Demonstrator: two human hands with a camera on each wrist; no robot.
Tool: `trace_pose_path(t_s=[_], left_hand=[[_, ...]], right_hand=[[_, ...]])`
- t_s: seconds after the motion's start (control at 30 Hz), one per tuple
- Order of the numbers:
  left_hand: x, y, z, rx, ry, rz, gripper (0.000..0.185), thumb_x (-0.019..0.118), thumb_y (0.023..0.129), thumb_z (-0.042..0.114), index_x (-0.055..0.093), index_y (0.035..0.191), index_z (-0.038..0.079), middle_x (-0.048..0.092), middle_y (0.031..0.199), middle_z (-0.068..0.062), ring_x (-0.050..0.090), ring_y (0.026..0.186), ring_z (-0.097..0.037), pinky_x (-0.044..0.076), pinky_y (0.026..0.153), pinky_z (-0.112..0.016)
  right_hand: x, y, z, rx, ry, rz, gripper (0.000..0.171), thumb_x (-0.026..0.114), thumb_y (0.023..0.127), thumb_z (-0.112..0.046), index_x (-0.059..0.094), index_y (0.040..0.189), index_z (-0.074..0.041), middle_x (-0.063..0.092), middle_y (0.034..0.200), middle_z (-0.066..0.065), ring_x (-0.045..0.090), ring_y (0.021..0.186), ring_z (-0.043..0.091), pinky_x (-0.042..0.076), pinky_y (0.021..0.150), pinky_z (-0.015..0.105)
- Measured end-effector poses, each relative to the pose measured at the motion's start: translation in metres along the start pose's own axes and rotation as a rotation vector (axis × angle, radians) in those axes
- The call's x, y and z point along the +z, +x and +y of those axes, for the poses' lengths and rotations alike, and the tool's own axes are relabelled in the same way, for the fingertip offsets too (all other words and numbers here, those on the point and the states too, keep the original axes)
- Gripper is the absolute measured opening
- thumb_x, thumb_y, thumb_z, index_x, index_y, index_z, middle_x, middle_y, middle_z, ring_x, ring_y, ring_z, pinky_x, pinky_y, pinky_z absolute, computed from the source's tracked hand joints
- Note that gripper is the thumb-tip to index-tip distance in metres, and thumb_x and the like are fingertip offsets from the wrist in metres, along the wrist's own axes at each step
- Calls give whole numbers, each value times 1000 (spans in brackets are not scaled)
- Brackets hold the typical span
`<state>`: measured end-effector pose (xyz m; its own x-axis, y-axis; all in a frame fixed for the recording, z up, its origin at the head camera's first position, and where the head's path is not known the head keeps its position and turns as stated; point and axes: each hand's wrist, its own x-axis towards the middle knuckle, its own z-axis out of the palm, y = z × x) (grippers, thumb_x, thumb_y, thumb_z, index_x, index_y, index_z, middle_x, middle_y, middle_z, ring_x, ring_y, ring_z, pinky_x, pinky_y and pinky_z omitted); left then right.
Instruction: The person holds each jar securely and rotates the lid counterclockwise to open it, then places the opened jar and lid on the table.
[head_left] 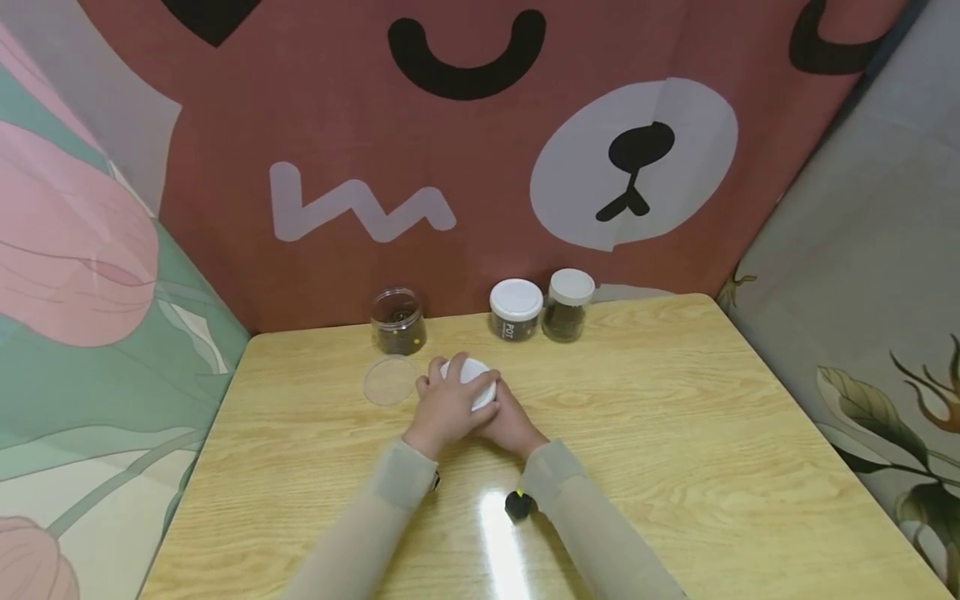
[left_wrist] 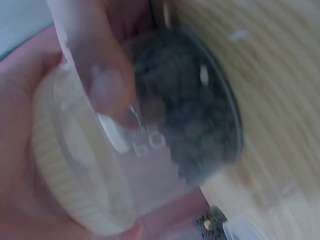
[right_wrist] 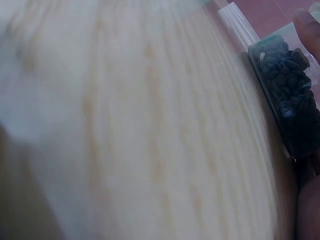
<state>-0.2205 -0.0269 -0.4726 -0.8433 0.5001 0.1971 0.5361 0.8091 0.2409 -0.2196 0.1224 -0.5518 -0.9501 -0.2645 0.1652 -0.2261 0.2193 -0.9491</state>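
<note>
A clear jar with a white ribbed lid (head_left: 471, 380) sits in both hands over the middle of the wooden table (head_left: 675, 433). My left hand (head_left: 447, 404) curls over the lid side. My right hand (head_left: 512, 422) holds the jar from beside and below it. In the left wrist view the jar (left_wrist: 150, 145) lies tilted, dark pellets filling its base, with my finger (left_wrist: 102, 75) across its wall. The right wrist view shows the jar's pellets (right_wrist: 287, 95) at the right edge, a fingertip (right_wrist: 307, 22) above them.
An open jar (head_left: 397, 321) of dark pellets stands at the back, its clear lid (head_left: 390, 381) flat on the table in front of it. Two white-lidded jars (head_left: 516, 308) (head_left: 570, 304) stand at the back centre. Cloth walls enclose the table on three sides.
</note>
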Motion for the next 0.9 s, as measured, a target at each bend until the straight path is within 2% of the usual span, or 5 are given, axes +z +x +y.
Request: trace_pose_path(t_s=[0.1, 0.27, 0.4, 0.7, 0.9], left_hand=[[4, 1, 6, -53, 4, 40, 44, 61, 95, 53, 63, 135, 34, 43, 147, -25, 38, 127, -53, 37, 90, -65], [8, 1, 11, -116, 35, 81, 44, 61, 95, 52, 64, 135, 34, 46, 144, -25, 39, 124, -51, 36, 91, -62], [9, 1, 15, -136, 46, 105, 44, 61, 95, 53, 64, 135, 33, 47, 142, -26, 40, 123, -52, 36, 89, -62], [6, 4, 23, -215, -17, 109, 46, 59, 97, 53, 64, 136, 31, 46, 141, -29, 38, 125, -56, 36, 88, -65], [4, 6, 24, -216, -50, 137, 46, 61, 96, 53, 65, 135, 31, 46, 140, -29, 39, 123, -55, 37, 85, -64]], right_hand=[[0, 1, 1, -16, -5, 6, 103, 86, 77, -6, 24, 159, -13, 40, 156, 11, 46, 138, 29, 35, 117, 44], [1, 1, -1, -25, -28, 5, 100, 84, 78, -4, 24, 158, -7, 41, 154, 14, 46, 138, 31, 34, 118, 45], [1, 0, -2, -31, -40, 12, 96, 83, 80, -6, 25, 157, -6, 42, 154, 14, 47, 137, 31, 35, 117, 46], [2, -1, -3, -45, -96, 31, 94, 83, 81, -9, 27, 156, -4, 42, 153, 14, 45, 138, 29, 36, 116, 48], [0, -2, -5, -41, -98, 50, 95, 84, 79, -9, 28, 155, -3, 44, 151, 16, 47, 136, 31, 37, 115, 49]])
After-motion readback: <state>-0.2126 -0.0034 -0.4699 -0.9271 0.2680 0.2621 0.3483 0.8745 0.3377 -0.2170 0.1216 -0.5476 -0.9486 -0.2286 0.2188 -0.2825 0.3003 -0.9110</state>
